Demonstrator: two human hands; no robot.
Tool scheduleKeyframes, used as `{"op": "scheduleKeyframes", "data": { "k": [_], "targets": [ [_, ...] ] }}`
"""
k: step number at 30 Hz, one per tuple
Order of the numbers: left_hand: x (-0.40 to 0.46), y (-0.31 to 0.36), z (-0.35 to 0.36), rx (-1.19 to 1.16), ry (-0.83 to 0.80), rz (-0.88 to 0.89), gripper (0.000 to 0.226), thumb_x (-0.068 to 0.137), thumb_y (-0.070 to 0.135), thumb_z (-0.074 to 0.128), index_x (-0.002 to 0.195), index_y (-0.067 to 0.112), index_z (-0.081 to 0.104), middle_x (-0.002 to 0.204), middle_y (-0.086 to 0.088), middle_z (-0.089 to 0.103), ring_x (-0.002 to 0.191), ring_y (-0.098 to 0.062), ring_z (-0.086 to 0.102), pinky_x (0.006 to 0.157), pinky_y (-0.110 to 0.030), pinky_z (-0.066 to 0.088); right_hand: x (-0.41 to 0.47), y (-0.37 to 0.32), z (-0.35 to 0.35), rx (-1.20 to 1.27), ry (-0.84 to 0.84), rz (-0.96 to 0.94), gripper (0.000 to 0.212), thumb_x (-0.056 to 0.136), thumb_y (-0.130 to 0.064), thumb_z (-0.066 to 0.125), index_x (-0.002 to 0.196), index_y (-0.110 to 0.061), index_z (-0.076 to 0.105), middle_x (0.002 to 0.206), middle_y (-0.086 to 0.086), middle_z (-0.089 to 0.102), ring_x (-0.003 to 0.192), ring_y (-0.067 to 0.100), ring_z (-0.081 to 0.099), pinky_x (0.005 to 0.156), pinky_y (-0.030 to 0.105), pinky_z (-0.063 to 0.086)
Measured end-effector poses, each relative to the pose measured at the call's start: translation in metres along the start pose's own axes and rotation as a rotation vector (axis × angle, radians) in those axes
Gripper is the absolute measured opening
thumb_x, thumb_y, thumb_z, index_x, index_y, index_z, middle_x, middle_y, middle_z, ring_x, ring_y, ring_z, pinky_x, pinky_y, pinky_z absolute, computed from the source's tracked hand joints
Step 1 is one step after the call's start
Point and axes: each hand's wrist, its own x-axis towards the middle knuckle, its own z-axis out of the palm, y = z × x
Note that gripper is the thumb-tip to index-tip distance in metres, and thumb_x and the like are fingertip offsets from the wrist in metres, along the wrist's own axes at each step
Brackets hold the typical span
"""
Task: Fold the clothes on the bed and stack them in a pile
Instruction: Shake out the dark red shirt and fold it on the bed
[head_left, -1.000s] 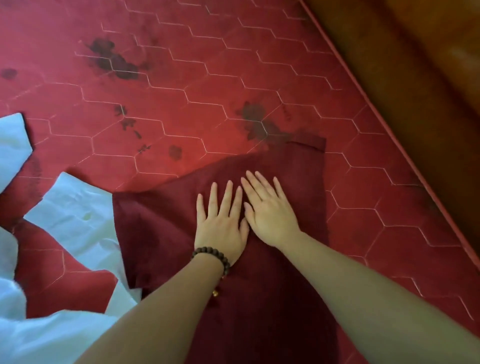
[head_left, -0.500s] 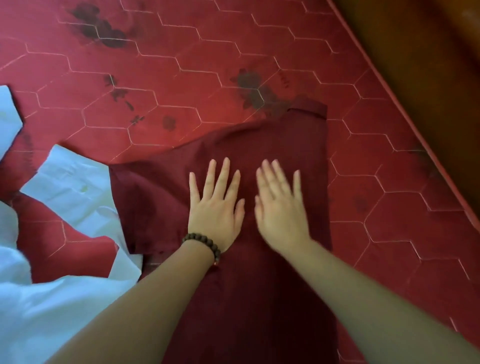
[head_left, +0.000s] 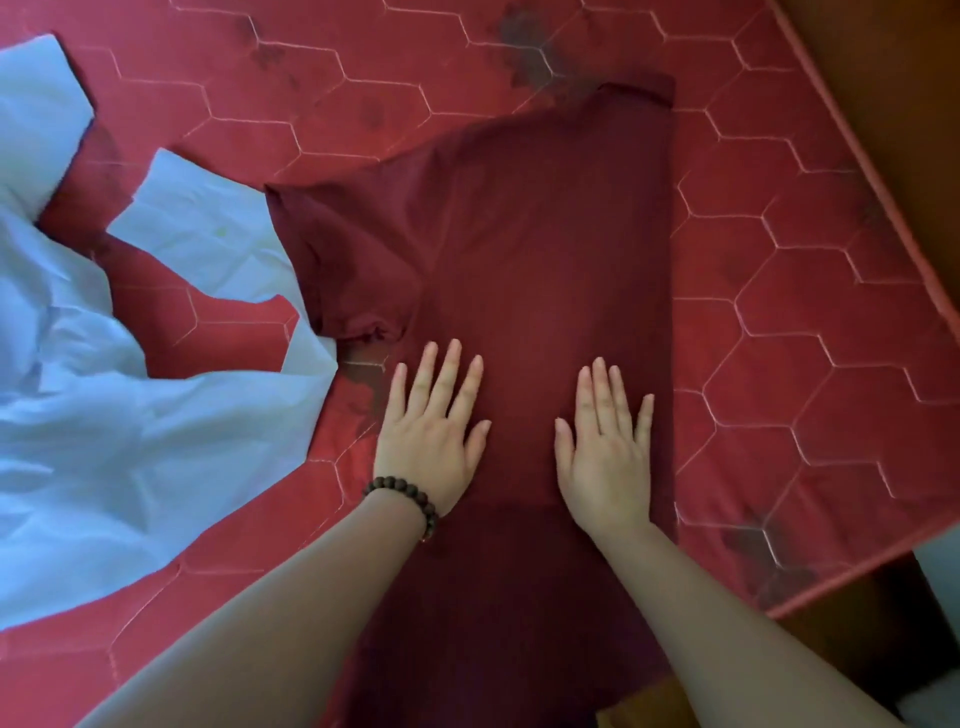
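A dark maroon T-shirt (head_left: 524, 249) lies flat on the red quilted mattress (head_left: 810, 332), folded lengthwise with one short sleeve sticking out to the left. My left hand (head_left: 431, 436), with a bead bracelet on the wrist, rests palm down on the shirt's left side, fingers spread. My right hand (head_left: 608, 447) presses flat on the shirt's right side near its folded edge. The shirt's lower end hangs over the near edge of the bed. A crumpled white garment (head_left: 104, 395) lies to the left, touching the maroon sleeve.
The mattress edge (head_left: 852, 171) runs diagonally down the right side, with a wooden bed frame (head_left: 904, 104) beyond it. Dark stains (head_left: 530, 52) mark the mattress near the shirt's collar. The bed's corner and bare floor show at lower right.
Both hands have slid down the shirt toward me and moved apart, staying flat on the cloth. The view has shifted, so the mattress corner now shows.
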Motion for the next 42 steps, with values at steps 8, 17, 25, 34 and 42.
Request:
{"op": "scheduleKeyframes", "data": {
  "k": [8,17,25,34,42],
  "targets": [
    [-0.104,0.0,0.03,-0.011,-0.057,0.115,0.06,0.098,0.05,0.028,0.154,0.029,0.019,0.162,-0.005,0.011,0.15,-0.027,0.005,0.12,-0.051,0.012,-0.105,-0.046,0.037,-0.012,-0.031,-0.005,0.058,0.1,-0.04,0.029,0.152,-0.015,0.026,0.16,0.003,0.021,0.15,0.019,0.01,0.12,0.054,0.011],
    [-0.183,-0.024,0.04,0.036,-0.112,0.1,0.075,0.094,0.066,0.02,0.156,0.025,0.007,0.163,-0.009,0.002,0.15,-0.026,-0.002,0.12,-0.051,0.01,-0.2,-0.018,0.038,-0.113,-0.117,0.244,0.073,0.098,-0.057,0.016,0.154,-0.01,0.011,0.162,0.009,0.008,0.15,0.022,0.002,0.121,0.05,0.005],
    [-0.2,-0.028,0.032,-0.01,-0.128,0.111,0.083,0.09,0.066,0.032,0.156,0.019,0.012,0.162,-0.013,0.001,0.15,-0.027,-0.005,0.12,-0.052,0.004,-0.23,-0.012,0.028,-0.1,-0.152,0.352,0.072,0.099,-0.052,0.008,0.152,-0.005,0.001,0.161,0.009,-0.002,0.149,0.02,-0.005,0.121,0.049,0.002],
    [-0.079,0.001,-0.001,-0.092,0.025,0.091,0.086,0.085,0.058,0.038,0.154,0.012,0.015,0.161,-0.019,-0.001,0.149,-0.03,-0.006,0.12,-0.053,0.004,-0.11,-0.038,0.02,-0.074,-0.062,0.121,0.068,0.102,-0.047,0.027,0.154,-0.005,0.012,0.162,0.01,0.008,0.15,0.021,0.003,0.12,0.053,0.001],
    [0.022,-0.017,0.005,-0.021,0.11,0.023,0.077,0.094,0.059,0.029,0.155,0.014,0.013,0.161,-0.019,0.005,0.15,-0.03,0.0,0.12,-0.05,0.005,0.016,-0.035,0.014,-0.117,-0.044,-0.117,0.073,0.1,-0.055,0.019,0.154,-0.008,0.006,0.163,0.007,0.002,0.15,0.019,-0.004,0.119,0.055,-0.002]
  ]
}}
